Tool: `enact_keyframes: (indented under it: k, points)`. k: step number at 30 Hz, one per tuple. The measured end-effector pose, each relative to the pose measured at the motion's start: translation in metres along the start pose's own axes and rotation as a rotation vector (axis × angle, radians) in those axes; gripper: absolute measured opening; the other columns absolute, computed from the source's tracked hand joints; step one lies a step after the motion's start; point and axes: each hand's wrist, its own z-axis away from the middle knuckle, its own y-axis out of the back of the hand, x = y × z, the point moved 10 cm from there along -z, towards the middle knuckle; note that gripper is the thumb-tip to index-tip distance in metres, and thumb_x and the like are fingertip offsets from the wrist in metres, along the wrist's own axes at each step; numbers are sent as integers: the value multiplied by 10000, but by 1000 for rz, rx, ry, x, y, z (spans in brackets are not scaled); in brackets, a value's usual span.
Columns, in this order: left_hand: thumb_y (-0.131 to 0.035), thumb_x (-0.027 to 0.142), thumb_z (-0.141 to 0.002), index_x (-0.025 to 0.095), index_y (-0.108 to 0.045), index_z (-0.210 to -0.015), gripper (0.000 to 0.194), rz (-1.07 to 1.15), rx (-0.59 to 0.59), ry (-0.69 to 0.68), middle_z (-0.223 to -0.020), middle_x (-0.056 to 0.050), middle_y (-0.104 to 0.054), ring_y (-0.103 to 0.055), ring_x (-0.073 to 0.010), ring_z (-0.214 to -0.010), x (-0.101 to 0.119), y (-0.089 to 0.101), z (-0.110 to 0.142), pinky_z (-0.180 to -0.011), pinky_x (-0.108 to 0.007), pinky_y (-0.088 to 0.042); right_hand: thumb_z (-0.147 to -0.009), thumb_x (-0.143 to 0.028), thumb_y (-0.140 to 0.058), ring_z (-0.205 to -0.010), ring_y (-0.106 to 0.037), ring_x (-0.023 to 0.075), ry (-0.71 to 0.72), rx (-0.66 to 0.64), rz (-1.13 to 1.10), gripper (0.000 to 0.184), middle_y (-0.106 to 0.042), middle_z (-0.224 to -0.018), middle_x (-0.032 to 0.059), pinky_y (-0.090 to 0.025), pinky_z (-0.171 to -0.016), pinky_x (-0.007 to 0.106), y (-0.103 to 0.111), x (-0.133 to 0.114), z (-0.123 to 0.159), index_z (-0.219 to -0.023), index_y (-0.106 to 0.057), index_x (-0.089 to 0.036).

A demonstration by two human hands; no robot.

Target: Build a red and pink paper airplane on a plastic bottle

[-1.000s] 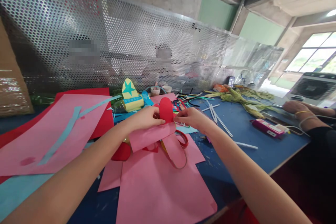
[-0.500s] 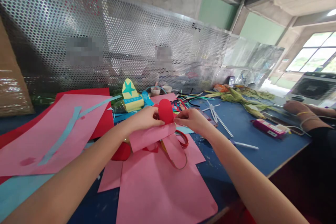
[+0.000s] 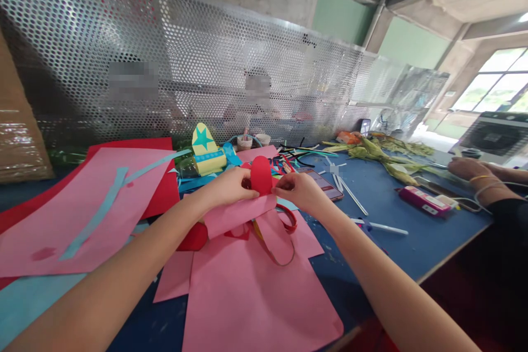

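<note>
Red round-ended paper piece sits between left hand and right hand, both hands' fingers clamped at its sides, long axis toward the desk's far edge.

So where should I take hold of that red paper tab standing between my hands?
Probably low on its side edges: left hand from the left, right hand from the right. The red paper tab stands upright above the curled pink paper, its rounded top untouched, with a hand beside each edge.

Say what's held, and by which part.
Red tab, held low: left hand at its left edge, right hand at its right. Grip on pink roll unclear.
</note>
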Motion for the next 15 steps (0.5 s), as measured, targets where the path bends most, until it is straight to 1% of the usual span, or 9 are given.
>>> enact_keyframes:
  k: [4,8,11,15]
  points:
    - [-597,210,-679,150,-675,-904,245,-24,22,-1,-887,-50,-720,-642,-229,-799,1,1,1,-643,-285,-443,-710,-278,-609,-594,-552,129,41,14,-25,104,-642,-655,13,-395,-561,243,-1,-2,0,-685,-622,-178]
    - [-587,200,-686,156,-672,-872,209,-29,34,-23,-871,-43,-713,-638,-225,-796,0,1,0,-643,-283,-446,-713,-300,-640,-603,-547,129,58,16,-87,130,-612,-645,2,-417,-581,251,-6,1,-2,-701,-589,-181]
    - [-590,211,-689,160,-668,-881,213,-27,46,-42,-895,-48,-709,-639,-225,-807,-2,1,-2,-659,-289,-450,-711,-301,-658,-621,-567,127,26,29,-161,153,-620,-695,7,-451,-597,258,-9,7,-4,-742,-566,-182]
    - [-595,229,-683,158,-668,-882,224,-26,49,-52,-900,-56,-709,-641,-232,-798,-3,1,-4,-656,-297,-451,-682,-252,-705,-649,-601,119,-69,36,-338,254,-633,-794,14,-489,-605,259,-15,18,-6,-879,-560,-184]
